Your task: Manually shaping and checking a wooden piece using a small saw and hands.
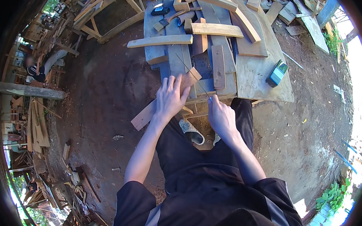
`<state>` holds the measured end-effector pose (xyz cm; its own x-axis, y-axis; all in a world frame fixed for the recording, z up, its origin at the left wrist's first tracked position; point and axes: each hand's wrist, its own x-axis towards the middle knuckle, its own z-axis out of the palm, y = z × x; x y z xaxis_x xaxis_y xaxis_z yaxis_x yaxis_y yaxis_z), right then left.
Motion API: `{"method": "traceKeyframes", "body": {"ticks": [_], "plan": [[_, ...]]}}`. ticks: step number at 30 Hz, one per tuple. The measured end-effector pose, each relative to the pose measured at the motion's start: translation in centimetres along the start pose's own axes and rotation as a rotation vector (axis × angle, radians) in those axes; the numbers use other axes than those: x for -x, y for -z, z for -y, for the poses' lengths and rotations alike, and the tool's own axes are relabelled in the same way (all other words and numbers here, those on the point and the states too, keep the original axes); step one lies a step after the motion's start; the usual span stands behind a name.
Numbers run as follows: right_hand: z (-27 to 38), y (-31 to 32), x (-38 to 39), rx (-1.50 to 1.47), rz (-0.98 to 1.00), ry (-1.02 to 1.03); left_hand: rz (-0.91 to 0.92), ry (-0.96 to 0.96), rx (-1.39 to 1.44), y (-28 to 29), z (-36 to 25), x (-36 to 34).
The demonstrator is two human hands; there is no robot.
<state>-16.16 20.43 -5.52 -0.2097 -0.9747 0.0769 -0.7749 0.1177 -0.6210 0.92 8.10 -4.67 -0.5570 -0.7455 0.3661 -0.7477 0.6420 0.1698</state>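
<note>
My left hand (170, 95) rests over a short wooden plank (142, 115), fingers curved across it and holding it at an angle over the bench's front edge. My right hand (220, 113) is closed round the handle end of a long, thin dark tool (202, 85), probably a blade or file, which crosses the plank's upper end. The bench top (153, 55) is made of rough boards. A loose wooden block (218, 66) lies right of the tool, and a longer batten (159, 41) lies beyond it.
More offcuts (216, 29), a brush (160, 25) and a green-and-black device (276, 73) lie on the bench. A wooden frame (110, 22) stands at back left. Scrap wood lines both sides. Another person (37, 71) is at far left. My legs and white footwear are below.
</note>
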Motion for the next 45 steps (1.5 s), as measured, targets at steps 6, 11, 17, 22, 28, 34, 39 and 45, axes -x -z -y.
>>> {"method": "traceKeyframes", "body": {"ticks": [6,11,17,22,28,34,39,45], "plan": [[1.2,-0.5,-0.7,-0.026,-0.023,0.027,-0.035,-0.048,-0.028,0.7,0.9,-0.9],[1.0,-1.2,-0.8,0.005,-0.01,0.029,-0.023,-0.094,0.003,0.1,1.4,-0.7],[0.8,-1.3,-0.3,0.009,-0.025,0.047,-0.071,-0.026,0.091,-1.0,1.0,-0.6],[0.7,-0.7,-0.4,0.029,0.02,0.052,-0.029,0.044,0.089,-1.3,0.9,-0.8],[1.0,-0.2,-0.7,0.075,0.061,0.052,0.131,0.056,0.009,-1.0,0.9,-0.8],[1.9,-0.5,-2.8,0.151,0.079,0.107,0.069,-0.019,-0.016,-1.4,0.8,-0.6],[2.8,-2.0,-4.7,0.17,0.062,0.075,0.087,0.003,-0.046,-1.6,0.7,-0.6],[2.3,-2.9,-4.4,0.118,0.013,0.065,0.102,0.033,-0.054,-1.4,0.6,-0.7]]}}
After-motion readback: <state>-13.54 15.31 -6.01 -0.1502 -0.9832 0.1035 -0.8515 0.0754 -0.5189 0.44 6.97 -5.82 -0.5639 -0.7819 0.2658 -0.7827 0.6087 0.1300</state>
